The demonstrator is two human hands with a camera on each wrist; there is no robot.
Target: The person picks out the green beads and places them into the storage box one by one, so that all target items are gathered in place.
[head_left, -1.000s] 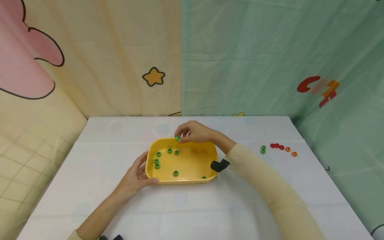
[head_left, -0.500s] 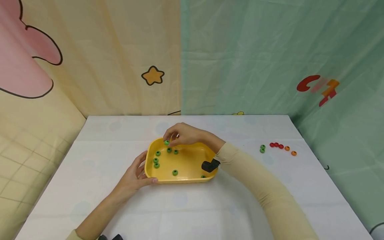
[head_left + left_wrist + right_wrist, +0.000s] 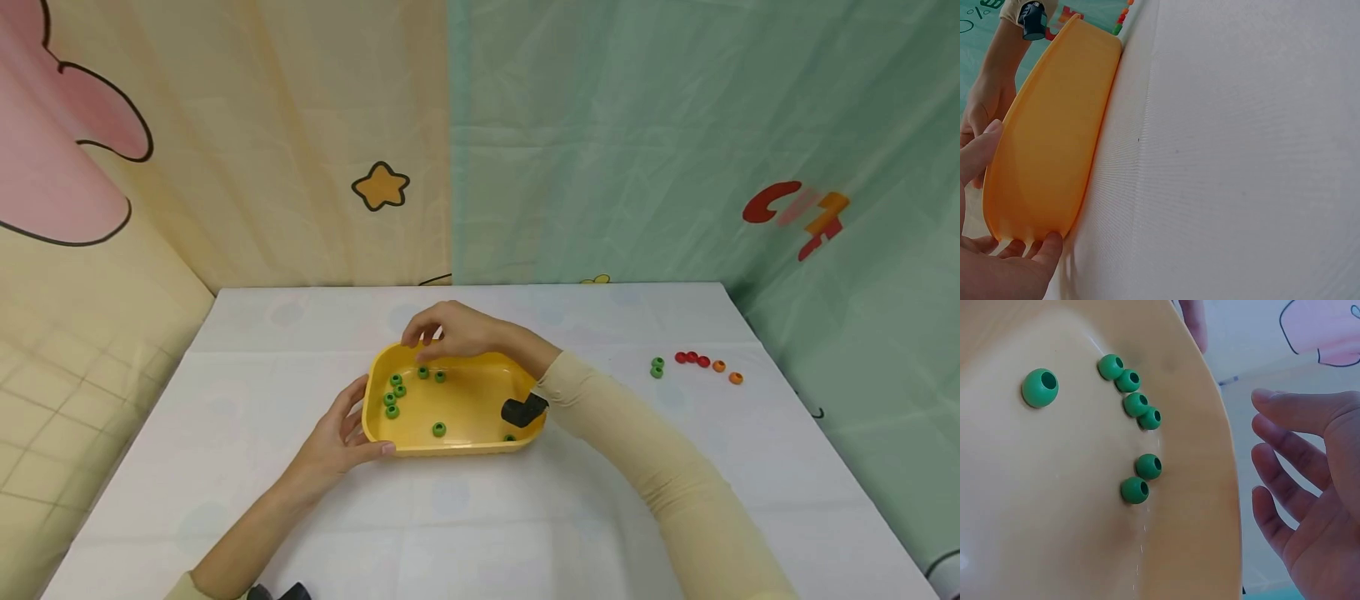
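In the head view, a shallow yellow tray point(image 3: 472, 408) stands on the white-covered table, with several round green beads point(image 3: 439, 429) inside, mostly toward its left end. My left hand point(image 3: 333, 442) holds the tray's left end, thumb on the near rim. The left wrist view shows its fingertips point(image 3: 1052, 245) against the yellow outer wall. Over the far rim hovers my right hand point(image 3: 453, 329), fingers loosely bent and holding nothing. In the right wrist view that hand point(image 3: 1316, 469) appears beyond the rim, thumb and fingers apart, while green beads point(image 3: 1135, 490) with dark holes lie in the tray.
Right of the tray, two green beads point(image 3: 657, 367), three red beads point(image 3: 692, 357) and two orange beads point(image 3: 727, 372) rest on the table. A black wrist camera point(image 3: 525, 410) on the right sleeve overlaps the tray's right end. Patterned curtains point(image 3: 600, 167) hang behind the table.
My right hand moved left over the tray with a green bead and let it go; that bead now lies among those at the left end. The left hand kept its hold.
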